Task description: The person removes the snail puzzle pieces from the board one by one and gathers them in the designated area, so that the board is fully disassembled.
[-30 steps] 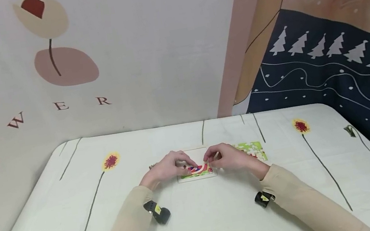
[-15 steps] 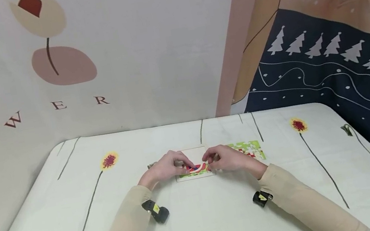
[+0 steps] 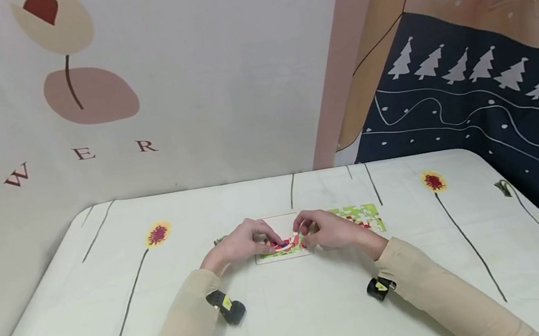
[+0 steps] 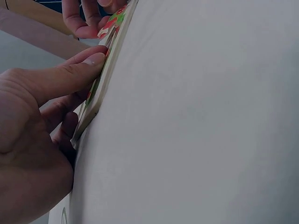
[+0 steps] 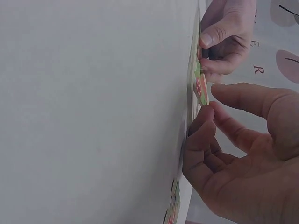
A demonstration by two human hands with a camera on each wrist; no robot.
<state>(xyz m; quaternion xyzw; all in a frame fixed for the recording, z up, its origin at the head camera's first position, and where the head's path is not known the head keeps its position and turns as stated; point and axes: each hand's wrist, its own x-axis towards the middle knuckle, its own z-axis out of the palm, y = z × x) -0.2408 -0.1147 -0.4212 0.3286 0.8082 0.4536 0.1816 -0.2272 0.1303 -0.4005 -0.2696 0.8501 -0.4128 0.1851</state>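
A shallow puzzle tray (image 3: 284,257) lies mid-table, its near part filled with red, green and white pieces. My left hand (image 3: 245,241) is at its left side; in the left wrist view the thumb (image 4: 86,67) and forefinger press on the pieces. At the tray's right side my right hand (image 3: 332,229) pinches a red and green puzzle piece (image 5: 202,89), which stands tilted up from the tray in the right wrist view. The fingers partly hide the tray and its pieces.
Several joined or closely laid green, white and red puzzle pieces (image 3: 366,217) lie right of the tray, partly behind my right hand. A small dark object (image 3: 220,240) shows behind my left wrist. The white tablecloth (image 3: 305,316) has printed flowers; a fabric wall stands behind.
The view has shifted slightly. Both hands stay at the tray, with only small finger movement over the pieces.
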